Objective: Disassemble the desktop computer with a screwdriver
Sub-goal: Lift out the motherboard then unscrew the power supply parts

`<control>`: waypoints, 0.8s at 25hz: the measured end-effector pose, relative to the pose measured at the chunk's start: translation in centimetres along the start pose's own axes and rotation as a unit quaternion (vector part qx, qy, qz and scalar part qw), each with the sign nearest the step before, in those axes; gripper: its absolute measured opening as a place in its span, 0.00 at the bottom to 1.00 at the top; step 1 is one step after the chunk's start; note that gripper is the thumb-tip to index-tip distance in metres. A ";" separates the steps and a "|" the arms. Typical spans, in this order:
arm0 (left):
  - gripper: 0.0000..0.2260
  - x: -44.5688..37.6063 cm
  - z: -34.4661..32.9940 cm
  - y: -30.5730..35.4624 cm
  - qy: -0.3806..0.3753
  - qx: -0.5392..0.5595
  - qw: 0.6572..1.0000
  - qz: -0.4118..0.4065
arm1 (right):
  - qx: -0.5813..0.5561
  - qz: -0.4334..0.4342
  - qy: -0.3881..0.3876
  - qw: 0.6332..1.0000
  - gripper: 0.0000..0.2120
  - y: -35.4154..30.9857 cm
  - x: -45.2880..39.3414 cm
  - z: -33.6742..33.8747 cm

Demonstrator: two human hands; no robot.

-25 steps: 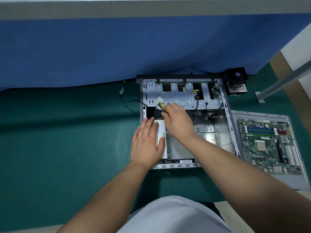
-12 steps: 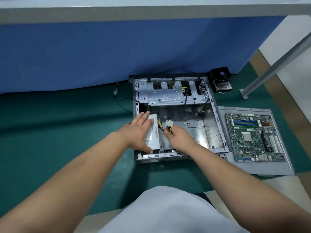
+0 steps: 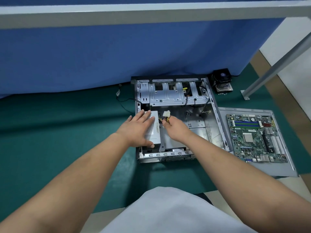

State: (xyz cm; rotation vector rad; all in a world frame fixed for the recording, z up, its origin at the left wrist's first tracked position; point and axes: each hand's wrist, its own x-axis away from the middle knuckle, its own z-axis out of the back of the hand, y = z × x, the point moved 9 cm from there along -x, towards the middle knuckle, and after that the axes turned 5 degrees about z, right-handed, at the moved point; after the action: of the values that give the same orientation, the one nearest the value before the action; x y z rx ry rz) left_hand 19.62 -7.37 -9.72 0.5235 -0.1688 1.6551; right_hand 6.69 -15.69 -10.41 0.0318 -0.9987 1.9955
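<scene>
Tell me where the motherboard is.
In the head view, the motherboard lies on a grey panel on the green mat, right of the open case.

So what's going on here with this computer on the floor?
A person is taking apart a desktop computer case lying open on green flooring. Their left hand rests flat on the power supply inside the case, while the right hand pinches the supply's cable bundle, holding the white connector up. The motherboard is already out, lying on a removed side panel to the right. A CPU cooler sits behind the case.
</scene>
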 end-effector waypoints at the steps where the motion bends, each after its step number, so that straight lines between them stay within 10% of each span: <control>1: 0.51 0.4 -0.4 -0.3 0.011 0.015 1.000 0.002 | 0.009 0.009 0.000 1.000 0.17 -0.4 -0.2 0.2; 10: 0.27 3.8 -4.3 -2.2 0.190 0.365 0.893 0.183 | 0.205 0.155 -0.120 0.959 0.33 -5.0 -0.3 -0.8; 13: 0.24 4.3 -4.9 -2.8 0.178 0.396 0.873 0.221 | 0.296 0.142 -0.191 0.925 0.49 -4.8 -0.4 -2.1; 20: 0.23 4.4 -4.6 -2.8 0.169 0.375 0.881 0.235 | 0.370 0.128 -0.197 0.899 0.55 -5.0 -1.7 -3.1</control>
State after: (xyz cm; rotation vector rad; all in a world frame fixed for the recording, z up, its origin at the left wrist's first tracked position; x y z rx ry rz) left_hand 20.97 -1.14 -12.42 0.7967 0.6871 2.2519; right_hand 12.35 -13.43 -9.96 0.7802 -0.4234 2.5736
